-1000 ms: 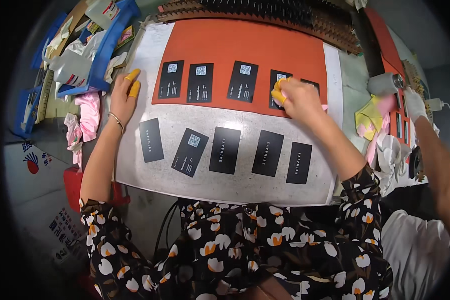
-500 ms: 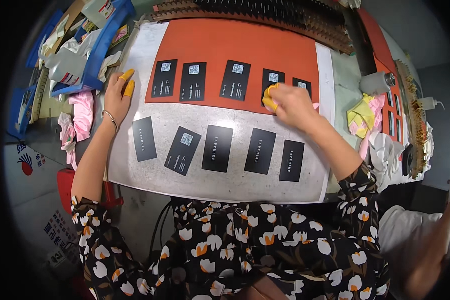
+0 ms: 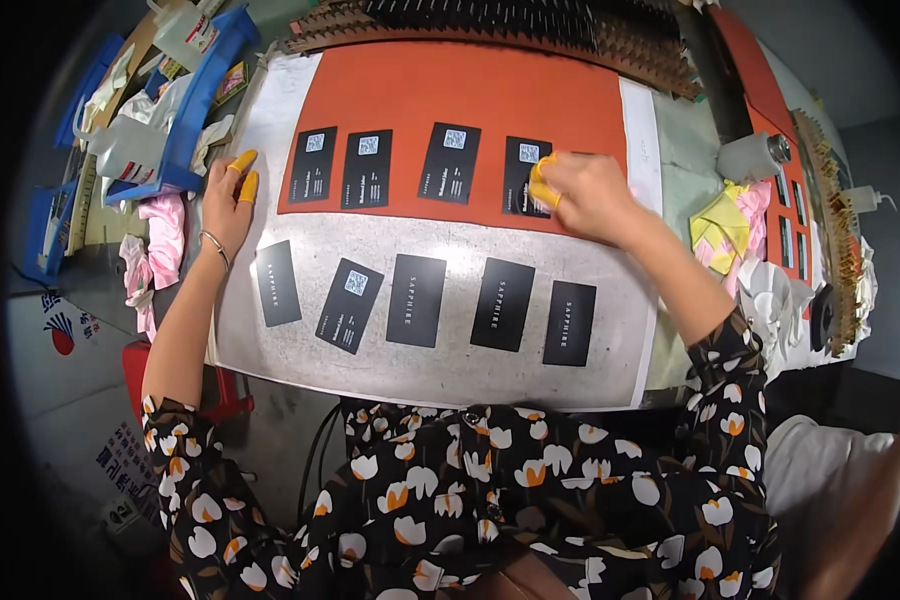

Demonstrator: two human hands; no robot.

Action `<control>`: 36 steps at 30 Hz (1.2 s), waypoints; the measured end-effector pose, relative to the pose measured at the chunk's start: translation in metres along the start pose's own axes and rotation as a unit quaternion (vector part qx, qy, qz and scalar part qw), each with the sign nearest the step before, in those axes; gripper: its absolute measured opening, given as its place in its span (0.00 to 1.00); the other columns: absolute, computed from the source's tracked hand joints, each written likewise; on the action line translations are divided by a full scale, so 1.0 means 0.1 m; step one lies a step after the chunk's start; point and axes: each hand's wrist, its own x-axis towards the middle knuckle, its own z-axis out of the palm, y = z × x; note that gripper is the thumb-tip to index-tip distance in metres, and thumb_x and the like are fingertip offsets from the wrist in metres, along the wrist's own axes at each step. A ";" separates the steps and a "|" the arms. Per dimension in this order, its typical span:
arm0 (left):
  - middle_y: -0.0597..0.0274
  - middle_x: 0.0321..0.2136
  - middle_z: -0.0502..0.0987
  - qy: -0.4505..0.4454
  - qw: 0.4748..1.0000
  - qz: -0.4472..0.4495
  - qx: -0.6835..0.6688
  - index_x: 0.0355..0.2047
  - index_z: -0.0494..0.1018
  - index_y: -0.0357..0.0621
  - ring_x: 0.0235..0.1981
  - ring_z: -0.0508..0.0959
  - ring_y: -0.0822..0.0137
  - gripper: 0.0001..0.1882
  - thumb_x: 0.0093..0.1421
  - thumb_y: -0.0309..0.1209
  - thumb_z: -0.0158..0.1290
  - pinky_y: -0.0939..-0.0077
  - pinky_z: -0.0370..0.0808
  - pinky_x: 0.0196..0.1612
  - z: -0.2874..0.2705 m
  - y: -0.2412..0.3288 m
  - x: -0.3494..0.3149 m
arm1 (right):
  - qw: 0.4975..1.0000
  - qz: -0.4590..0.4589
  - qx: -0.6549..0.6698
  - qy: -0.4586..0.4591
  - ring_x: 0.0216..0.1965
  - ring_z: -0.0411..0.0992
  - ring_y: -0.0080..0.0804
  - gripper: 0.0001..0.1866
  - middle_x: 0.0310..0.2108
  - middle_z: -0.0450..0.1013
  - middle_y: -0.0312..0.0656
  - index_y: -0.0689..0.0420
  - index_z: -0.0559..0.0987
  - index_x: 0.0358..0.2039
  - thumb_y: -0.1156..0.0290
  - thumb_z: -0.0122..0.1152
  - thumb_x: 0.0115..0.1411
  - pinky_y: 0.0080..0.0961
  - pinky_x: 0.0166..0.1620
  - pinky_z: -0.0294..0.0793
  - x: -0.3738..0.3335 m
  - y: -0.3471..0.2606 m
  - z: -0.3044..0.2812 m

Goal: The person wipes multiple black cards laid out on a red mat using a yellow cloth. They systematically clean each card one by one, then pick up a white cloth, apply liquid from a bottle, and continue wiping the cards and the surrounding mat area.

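Observation:
My right hand [image 3: 592, 198], yellow covers on its fingertips, is closed over a black card [image 3: 522, 180] on the orange sheet [image 3: 470, 90]. Its fingers pinch a small pink cloth, mostly hidden by the hand. More black cards with pale square codes, such as one black card [image 3: 451, 163], lie left of it in a row. My left hand [image 3: 228, 205], also with yellow fingertip covers, rests with fingers apart at the board's left edge and holds nothing. Nearer me, several black cards [image 3: 416, 300] lie on the grey metal surface [image 3: 450, 385], one showing a code.
A rack of dark upright pieces [image 3: 510, 30] stands along the far edge. On the left are a blue tray [image 3: 195, 110], white bottles [image 3: 135, 150] and pink cloth [image 3: 163, 240]. On the right sit a bottle [image 3: 750, 155] and yellow cloth [image 3: 718, 225]. Another person's arm [image 3: 870, 480] shows at lower right.
My right hand has shifted slightly over the card, uncovering more of its lower left and covering the card farther right. The whole scene sits a little further left. My left hand stays at the edge.

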 end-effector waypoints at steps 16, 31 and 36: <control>0.55 0.36 0.67 -0.005 1.000 -0.001 -0.009 0.44 0.70 0.39 0.31 0.72 0.64 0.14 0.56 0.23 0.47 0.78 0.69 0.34 0.01 -0.01 0.03 | 0.999 0.022 -0.010 -0.022 0.25 0.71 0.45 0.06 0.22 0.71 0.45 0.58 0.73 0.27 0.71 0.56 0.48 0.40 0.27 0.68 0.06 0.09 0.04; 0.61 0.34 0.70 0.066 0.990 0.001 -0.128 0.46 0.70 0.42 0.35 0.70 0.68 0.17 0.54 0.25 0.52 0.75 0.67 0.40 0.01 0.66 0.30 | 0.981 0.134 0.129 0.062 0.22 0.70 0.41 0.02 0.22 0.71 0.47 0.62 0.72 0.23 0.76 0.53 0.49 0.30 0.25 0.67 -0.62 -0.36 -0.37; 0.45 0.50 0.62 -0.101 0.973 0.190 -0.083 0.54 0.58 0.36 0.54 0.60 0.50 0.44 0.42 0.50 0.61 0.60 0.56 0.55 0.61 2.77 0.34 | 0.908 0.366 0.132 0.156 0.22 0.66 0.24 0.07 0.19 0.69 0.38 0.62 0.74 0.29 0.72 0.55 0.53 0.21 0.28 0.65 -0.98 -0.02 -1.14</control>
